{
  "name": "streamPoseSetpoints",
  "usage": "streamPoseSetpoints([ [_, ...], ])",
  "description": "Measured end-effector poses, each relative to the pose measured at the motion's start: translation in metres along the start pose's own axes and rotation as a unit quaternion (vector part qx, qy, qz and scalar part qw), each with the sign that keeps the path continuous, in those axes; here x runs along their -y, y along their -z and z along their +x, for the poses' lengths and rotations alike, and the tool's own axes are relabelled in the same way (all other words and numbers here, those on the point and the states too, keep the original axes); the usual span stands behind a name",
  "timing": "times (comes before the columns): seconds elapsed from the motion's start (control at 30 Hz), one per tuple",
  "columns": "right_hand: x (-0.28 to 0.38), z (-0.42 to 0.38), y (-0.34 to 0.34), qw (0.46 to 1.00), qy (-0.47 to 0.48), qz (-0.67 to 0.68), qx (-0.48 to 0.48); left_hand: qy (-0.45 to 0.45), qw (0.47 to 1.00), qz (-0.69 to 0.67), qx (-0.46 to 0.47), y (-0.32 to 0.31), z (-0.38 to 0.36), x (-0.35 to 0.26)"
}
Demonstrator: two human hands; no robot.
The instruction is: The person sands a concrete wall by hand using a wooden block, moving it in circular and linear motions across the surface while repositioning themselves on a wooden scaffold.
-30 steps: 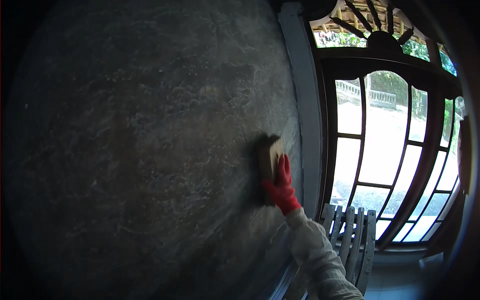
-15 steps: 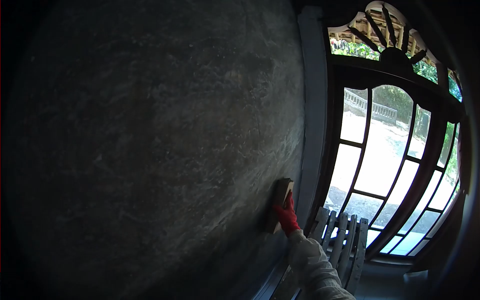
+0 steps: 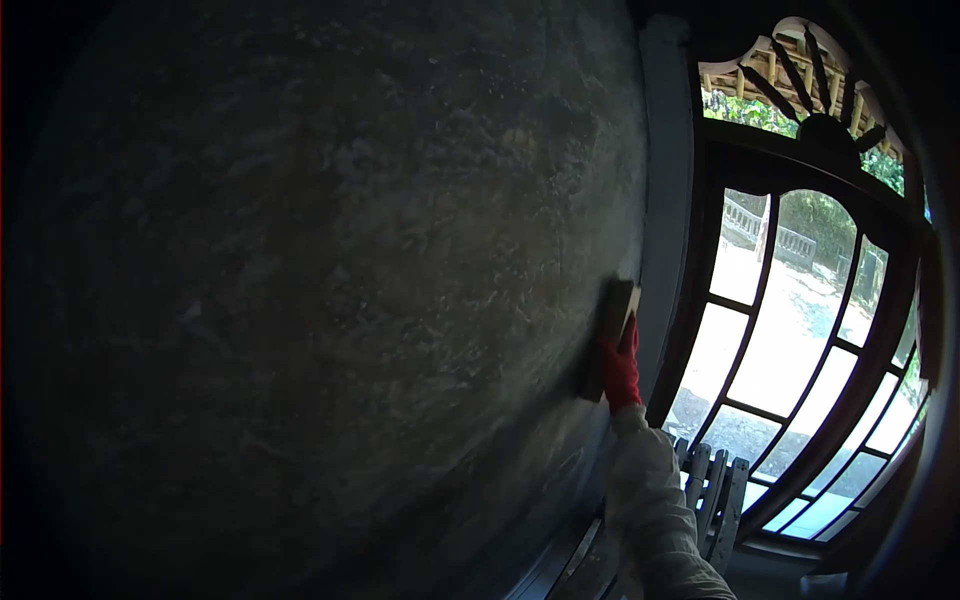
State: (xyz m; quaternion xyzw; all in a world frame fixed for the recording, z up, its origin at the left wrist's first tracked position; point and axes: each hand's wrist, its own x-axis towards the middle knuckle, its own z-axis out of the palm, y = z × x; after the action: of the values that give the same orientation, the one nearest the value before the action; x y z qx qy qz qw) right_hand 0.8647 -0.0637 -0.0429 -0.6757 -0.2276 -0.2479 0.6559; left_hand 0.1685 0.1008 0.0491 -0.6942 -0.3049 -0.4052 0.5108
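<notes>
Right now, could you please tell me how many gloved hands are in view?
1: the right hand in a red glove, pressing a block against the dark wall. The left hand is out of view.

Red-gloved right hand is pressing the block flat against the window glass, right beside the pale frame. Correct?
Not quite. In the head view the right hand presses the block against the dark mottled wall, not the glass. The pale frame is just beside it.

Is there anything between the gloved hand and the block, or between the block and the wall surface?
Nothing visible. The right hand in a red glove grips the block directly, and the block lies flat against the dark wall, close to the pale frame.
</notes>
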Motion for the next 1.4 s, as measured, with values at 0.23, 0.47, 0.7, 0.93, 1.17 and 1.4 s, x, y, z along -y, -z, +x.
streamPoseSetpoints([
  [0.23,-0.116,-0.087,-0.011,0.965,-0.192,0.179,0.003,-0.019,0.999,-0.039,-0.016,-0.001,0.01,-0.001],
  [0.47,0.115,0.009,-0.016,0.989,0.139,-0.033,-0.047,-0.006,1.0,-0.011,-0.01,-0.004,-0.002,0.0],
  [0.7,0.012,-0.184,-0.036,0.987,0.095,-0.116,-0.049,-0.001,0.997,-0.062,-0.043,-0.008,-0.005,0.005],
  [0.93,0.039,-0.198,-0.038,0.997,0.036,-0.044,-0.042,-0.078,0.988,-0.134,0.01,-0.021,-0.035,0.032],
  [1.17,0.198,-0.109,-0.042,0.954,0.268,-0.088,-0.106,-0.043,0.986,-0.161,-0.031,-0.016,-0.024,0.018],
  [1.4,0.054,-0.342,-0.043,0.983,0.155,-0.099,0.009,-0.032,0.982,-0.186,0.008,-0.021,-0.033,0.025],
])
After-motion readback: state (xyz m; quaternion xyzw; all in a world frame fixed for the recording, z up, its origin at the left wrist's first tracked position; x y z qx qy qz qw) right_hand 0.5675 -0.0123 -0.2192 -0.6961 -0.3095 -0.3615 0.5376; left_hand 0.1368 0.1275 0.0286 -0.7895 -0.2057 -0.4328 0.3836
